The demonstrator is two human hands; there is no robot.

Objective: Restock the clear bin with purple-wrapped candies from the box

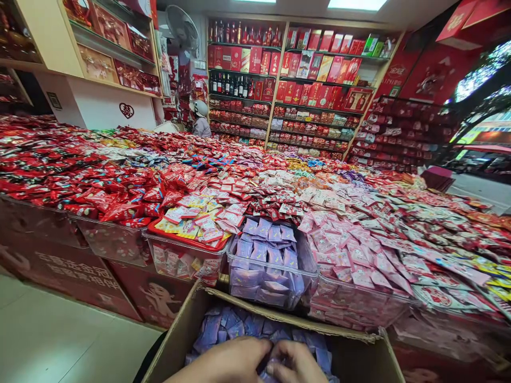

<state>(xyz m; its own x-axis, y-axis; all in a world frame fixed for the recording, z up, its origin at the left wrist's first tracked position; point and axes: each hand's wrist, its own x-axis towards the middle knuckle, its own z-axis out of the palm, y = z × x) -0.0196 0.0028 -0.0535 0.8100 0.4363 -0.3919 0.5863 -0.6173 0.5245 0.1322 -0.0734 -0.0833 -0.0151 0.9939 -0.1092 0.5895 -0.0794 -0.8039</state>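
An open cardboard box stands right in front of me, with many small purple packets inside. Both my hands reach into it, close together over the packets. My left hand is closed, its fingers curled down among the packets and partly hidden. Beside it, my right hand curls its fingers inward, also closed on purple packets. How many packets each hand has is hidden. Just beyond the box, a clear plastic bin holds purple packets of the same look, laid in rough rows.
A red-rimmed bin of yellow and pink packets adjoins on the left, a bin of pink packets on the right. Red packets fill bins farther left. Shelves line the back wall. A person in a helmet is behind the display.
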